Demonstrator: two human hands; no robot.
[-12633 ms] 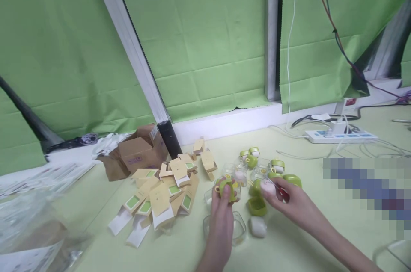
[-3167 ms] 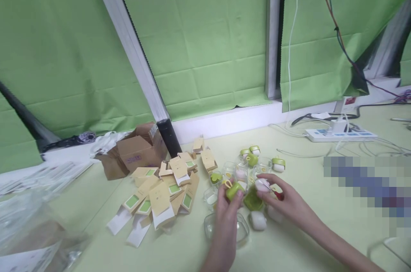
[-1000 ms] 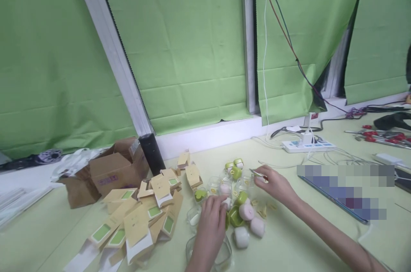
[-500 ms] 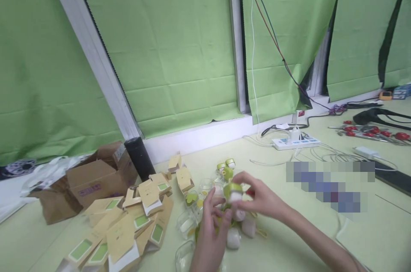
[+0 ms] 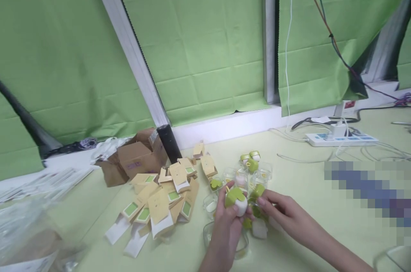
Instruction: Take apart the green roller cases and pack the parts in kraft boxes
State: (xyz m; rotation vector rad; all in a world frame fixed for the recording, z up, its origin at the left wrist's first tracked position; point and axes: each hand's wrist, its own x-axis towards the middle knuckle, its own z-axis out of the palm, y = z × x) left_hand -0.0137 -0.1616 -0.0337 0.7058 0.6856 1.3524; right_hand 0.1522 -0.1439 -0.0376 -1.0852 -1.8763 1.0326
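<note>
Just below the centre of the frame, the left hand's [image 5: 226, 221] fingers curl around a green-and-white case [image 5: 236, 200]; just right, the right hand [image 5: 284, 212] pinches a green piece [image 5: 257, 191] above the counter [image 5: 305, 255].

Green blinds [image 5: 205, 41], white power strip [image 5: 342, 140], black cylinder [image 5: 169, 143]

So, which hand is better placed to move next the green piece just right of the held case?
Probably the right hand: its fingertips appear to touch that green piece, while the left hand is occupied, gripping the green-and-white case.
</note>
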